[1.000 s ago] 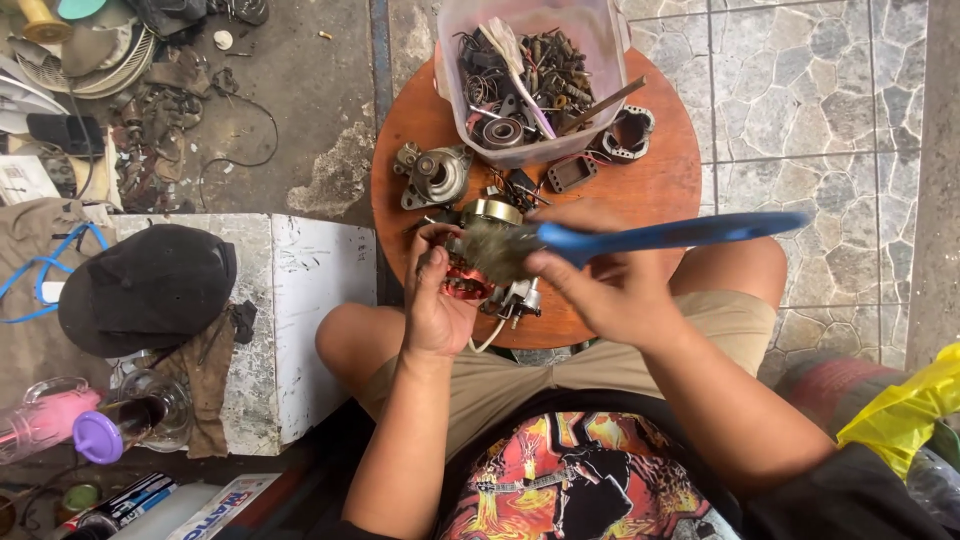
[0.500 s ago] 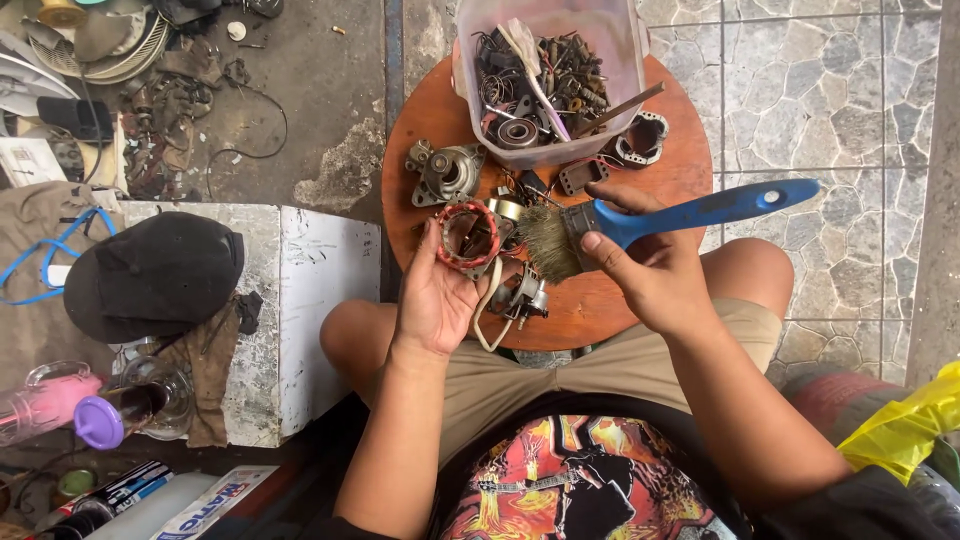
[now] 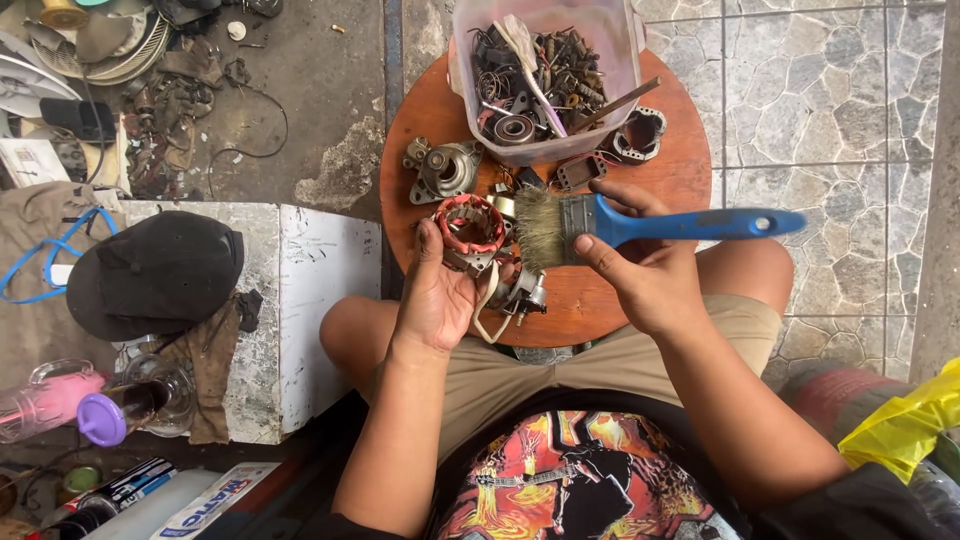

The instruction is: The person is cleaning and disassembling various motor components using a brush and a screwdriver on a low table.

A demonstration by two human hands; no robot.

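While the motor stator (image 3: 470, 228), a ring of metal wound with reddish copper coils, sits cupped in the left hand (image 3: 437, 292) over the near part of the round wooden table (image 3: 690, 165), that hand's fingers curl up around its underside and a bundle of pale wires hangs from it. Just to its right the paintbrush (image 3: 620, 223) lies level, its worn bristles touching or almost touching the stator's side, its blue handle pointing out to the right. The right hand (image 3: 650, 275) is closed around the brush at the metal ferrule, thumb on top. The two hands are apart, each clamped on its own thing. Behind the stator on the table lie a grey metal motor housing (image 3: 443, 170), a few small loose parts and a clear plastic tub (image 3: 470, 95) full of bearings, screws and scrap metal. Left of the table stands a white block (image 3: 320, 290) with a black cap (image 3: 150, 270) on it, and a pink-capped bottle (image 3: 45, 400) lies lower left. Yellow plastic (image 3: 900, 425) shows at the right edge
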